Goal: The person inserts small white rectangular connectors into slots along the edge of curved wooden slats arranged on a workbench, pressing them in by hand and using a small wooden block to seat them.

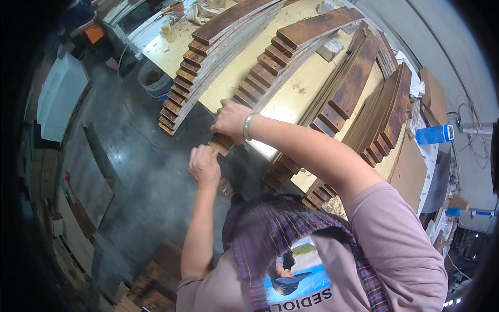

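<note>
My left hand is closed at the near end of a brown wooden slat, its thumb side against the slat's lower corner. Just above it, my right hand bends its fingers down over the same stack of slats. What lies under those fingers is hidden, and I cannot make out whether they hold anything small. The slat ends under my hands stick out past the table edge. Behind my right hand, this stack of curved, brown-stained slats runs away up the table, its ends stepped like stairs.
Another stepped stack lies to the left, and more stacks lie right, under my right arm. The pale yellow tabletop shows between them. A bucket stands on the floor. A blue bottle is far right. Another person is far left.
</note>
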`<state>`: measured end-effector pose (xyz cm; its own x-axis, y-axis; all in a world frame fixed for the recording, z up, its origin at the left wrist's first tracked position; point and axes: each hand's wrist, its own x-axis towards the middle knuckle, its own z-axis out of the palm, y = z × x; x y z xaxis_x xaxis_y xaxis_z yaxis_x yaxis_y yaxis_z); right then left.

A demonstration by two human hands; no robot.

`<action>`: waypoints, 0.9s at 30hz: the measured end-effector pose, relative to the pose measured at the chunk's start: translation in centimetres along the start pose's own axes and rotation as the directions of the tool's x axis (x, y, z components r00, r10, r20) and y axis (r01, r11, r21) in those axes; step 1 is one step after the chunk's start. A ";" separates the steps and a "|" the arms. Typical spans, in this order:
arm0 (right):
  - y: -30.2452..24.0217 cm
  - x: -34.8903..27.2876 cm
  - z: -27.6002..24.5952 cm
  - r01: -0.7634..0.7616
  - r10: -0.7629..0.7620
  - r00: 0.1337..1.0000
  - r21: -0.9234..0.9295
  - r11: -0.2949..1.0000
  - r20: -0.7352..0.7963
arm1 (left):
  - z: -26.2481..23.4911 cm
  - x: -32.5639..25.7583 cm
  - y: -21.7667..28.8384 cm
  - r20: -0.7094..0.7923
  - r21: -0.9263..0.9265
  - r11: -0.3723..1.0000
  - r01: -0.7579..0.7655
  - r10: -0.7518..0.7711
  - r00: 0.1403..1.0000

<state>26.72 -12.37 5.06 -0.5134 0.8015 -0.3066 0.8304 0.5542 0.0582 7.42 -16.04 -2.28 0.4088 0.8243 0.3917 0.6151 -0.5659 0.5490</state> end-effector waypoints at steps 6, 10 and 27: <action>0.1 0.2 0.5 -0.013 0.014 0.999 0.013 1.000 -0.046 | -0.2 0.7 -0.2 -0.026 -0.054 0.998 -0.016 0.014 1.000; 0.5 0.4 0.7 -0.012 0.012 0.999 0.002 1.000 -0.049 | -0.1 0.6 -0.4 0.005 0.000 0.998 -0.065 0.065 0.998; 0.2 0.3 0.5 0.001 -0.001 0.998 0.004 1.000 -0.055 | 0.9 -2.4 0.2 0.407 -0.636 0.324 0.701 -0.631 0.661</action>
<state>26.85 -12.11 4.51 -0.5251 0.8122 -0.2541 0.8307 0.5541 0.0542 7.17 -18.09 -3.79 0.1566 0.9083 -0.3878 0.0567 0.3838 0.9217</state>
